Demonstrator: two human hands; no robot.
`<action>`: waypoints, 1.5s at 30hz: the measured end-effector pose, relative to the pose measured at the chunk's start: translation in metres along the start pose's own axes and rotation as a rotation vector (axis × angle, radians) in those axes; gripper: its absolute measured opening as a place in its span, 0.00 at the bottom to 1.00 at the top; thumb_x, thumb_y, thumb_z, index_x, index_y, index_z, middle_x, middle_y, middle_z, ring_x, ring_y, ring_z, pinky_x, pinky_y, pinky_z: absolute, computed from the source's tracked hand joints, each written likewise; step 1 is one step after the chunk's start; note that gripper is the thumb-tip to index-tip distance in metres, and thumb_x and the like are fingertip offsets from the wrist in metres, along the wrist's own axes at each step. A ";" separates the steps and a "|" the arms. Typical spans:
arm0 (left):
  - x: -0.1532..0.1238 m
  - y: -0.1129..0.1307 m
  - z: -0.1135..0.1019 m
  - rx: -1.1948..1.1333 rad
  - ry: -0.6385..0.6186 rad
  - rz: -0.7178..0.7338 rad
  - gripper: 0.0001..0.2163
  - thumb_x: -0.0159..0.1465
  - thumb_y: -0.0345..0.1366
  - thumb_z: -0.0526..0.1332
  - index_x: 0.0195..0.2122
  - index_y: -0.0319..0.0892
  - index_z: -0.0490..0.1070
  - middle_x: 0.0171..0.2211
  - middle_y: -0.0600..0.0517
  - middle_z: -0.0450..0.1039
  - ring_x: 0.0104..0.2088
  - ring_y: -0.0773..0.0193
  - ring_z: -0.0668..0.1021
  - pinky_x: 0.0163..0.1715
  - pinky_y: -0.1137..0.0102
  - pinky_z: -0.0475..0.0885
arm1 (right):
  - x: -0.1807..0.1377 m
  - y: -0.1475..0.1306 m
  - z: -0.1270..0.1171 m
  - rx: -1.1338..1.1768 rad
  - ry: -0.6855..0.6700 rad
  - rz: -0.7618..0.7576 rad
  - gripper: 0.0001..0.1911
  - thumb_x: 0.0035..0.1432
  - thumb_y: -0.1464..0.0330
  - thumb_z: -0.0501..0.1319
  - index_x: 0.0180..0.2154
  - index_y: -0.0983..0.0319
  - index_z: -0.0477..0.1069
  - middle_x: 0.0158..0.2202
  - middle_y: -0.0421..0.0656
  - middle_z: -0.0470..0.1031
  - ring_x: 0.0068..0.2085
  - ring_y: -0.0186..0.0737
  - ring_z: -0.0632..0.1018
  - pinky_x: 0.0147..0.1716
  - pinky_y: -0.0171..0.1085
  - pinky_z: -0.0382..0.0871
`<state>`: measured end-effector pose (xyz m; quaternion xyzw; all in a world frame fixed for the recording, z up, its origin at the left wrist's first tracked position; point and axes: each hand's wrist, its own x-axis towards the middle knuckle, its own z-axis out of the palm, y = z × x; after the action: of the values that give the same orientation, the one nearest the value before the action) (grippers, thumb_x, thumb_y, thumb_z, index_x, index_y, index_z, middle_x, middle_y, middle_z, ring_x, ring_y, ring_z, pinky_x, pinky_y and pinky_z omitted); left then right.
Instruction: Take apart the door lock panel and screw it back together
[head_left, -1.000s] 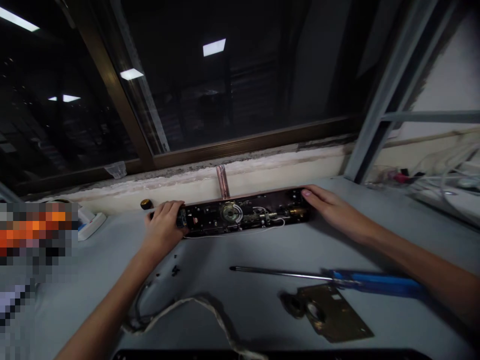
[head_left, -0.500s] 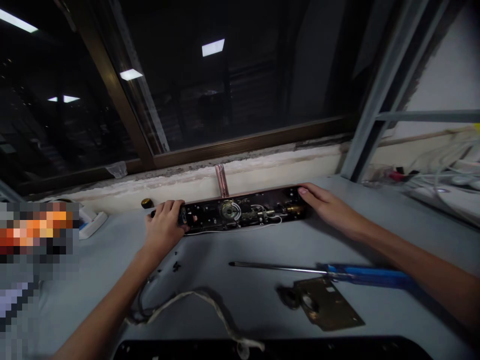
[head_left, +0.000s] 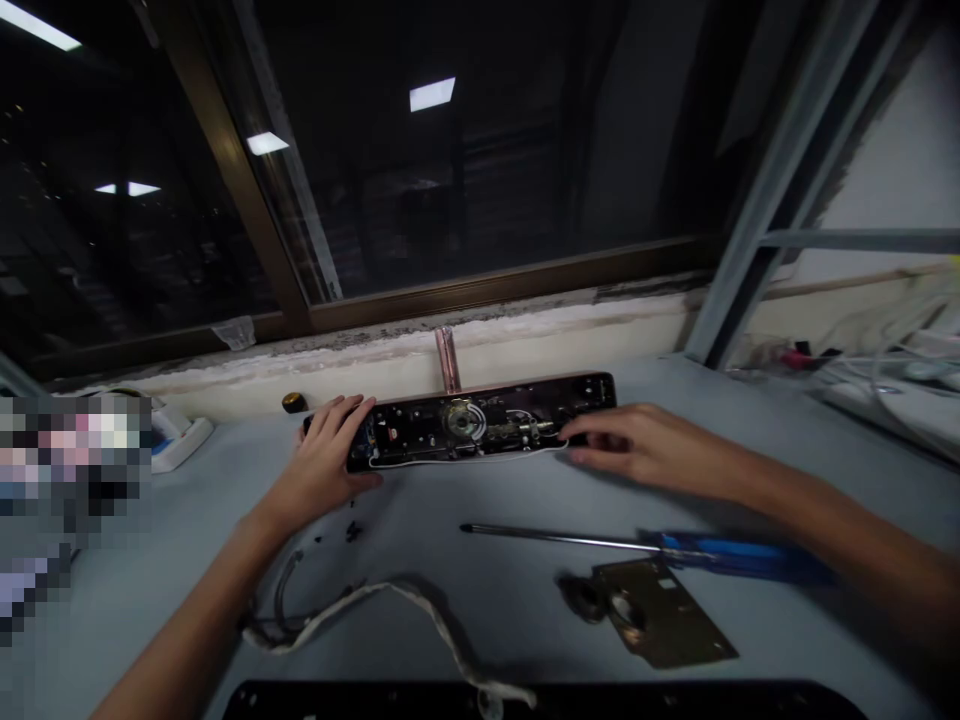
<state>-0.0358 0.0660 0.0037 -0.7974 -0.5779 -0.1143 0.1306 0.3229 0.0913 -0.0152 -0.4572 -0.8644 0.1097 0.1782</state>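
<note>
- Head view: 2 bare hands at a long black housing on a grey table, near the foot of the wall under a dark window.
- Left hand: holds the housing's left end, fingers over the upper edge, thumb low by the lower edge.
- Right hand: at the housing's right part, thumb and fingers partly bent, fingertips beside a thin white wire. Cannot tell whether they pinch it.
- Housing: inner side faces the camera; a round part with a pale arc sits near the middle. White wire runs along the lower edge.
- Behind housing: copper-coloured tube, upright. Small dark knob just beyond the left hand.
- In front: screwdriver, blue handle to the right, tip to the left. Below it, a brassy plate with a dark round piece at its left.
- Left of screwdriver tip: small dark screws, loose on the table.
- Nearest edge: pale cable, curved, reaching a black panel, partly out of view.
</note>
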 end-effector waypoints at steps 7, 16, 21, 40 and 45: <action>0.002 0.007 0.003 0.036 0.040 -0.031 0.30 0.55 0.40 0.60 0.58 0.43 0.52 0.57 0.43 0.58 0.56 0.50 0.60 0.48 0.54 0.62 | 0.005 -0.001 0.014 -0.180 -0.027 -0.063 0.13 0.59 0.66 0.47 0.33 0.59 0.69 0.32 0.42 0.75 0.32 0.39 0.75 0.30 0.36 0.63; 0.004 0.023 0.004 0.032 0.077 -0.190 0.26 0.55 0.33 0.58 0.56 0.44 0.56 0.55 0.45 0.61 0.56 0.51 0.61 0.47 0.51 0.63 | 0.003 -0.001 0.014 -0.236 0.062 -0.039 0.13 0.57 0.66 0.48 0.32 0.56 0.72 0.29 0.41 0.77 0.29 0.38 0.75 0.27 0.36 0.63; 0.002 0.026 0.004 0.089 0.102 -0.195 0.25 0.56 0.34 0.58 0.56 0.42 0.56 0.55 0.44 0.61 0.56 0.52 0.61 0.46 0.53 0.64 | 0.001 0.002 0.016 -0.425 0.046 -0.023 0.18 0.59 0.62 0.47 0.40 0.54 0.74 0.33 0.42 0.78 0.30 0.40 0.77 0.25 0.36 0.63; 0.000 0.020 0.007 0.109 0.097 -0.141 0.30 0.56 0.43 0.59 0.58 0.42 0.53 0.58 0.41 0.57 0.58 0.49 0.58 0.49 0.52 0.61 | -0.001 -0.016 0.017 -0.392 0.029 -0.135 0.19 0.60 0.64 0.45 0.45 0.57 0.71 0.35 0.45 0.79 0.31 0.44 0.78 0.27 0.39 0.67; 0.000 0.019 0.008 0.105 0.093 -0.151 0.29 0.56 0.42 0.60 0.58 0.42 0.53 0.58 0.42 0.58 0.58 0.50 0.58 0.49 0.52 0.61 | 0.000 -0.015 0.020 -0.300 0.035 -0.113 0.19 0.59 0.63 0.46 0.44 0.56 0.72 0.38 0.46 0.78 0.34 0.45 0.78 0.30 0.40 0.69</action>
<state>-0.0175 0.0636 -0.0055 -0.7376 -0.6348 -0.1304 0.1898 0.3031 0.0822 -0.0282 -0.4311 -0.8922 -0.0388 0.1288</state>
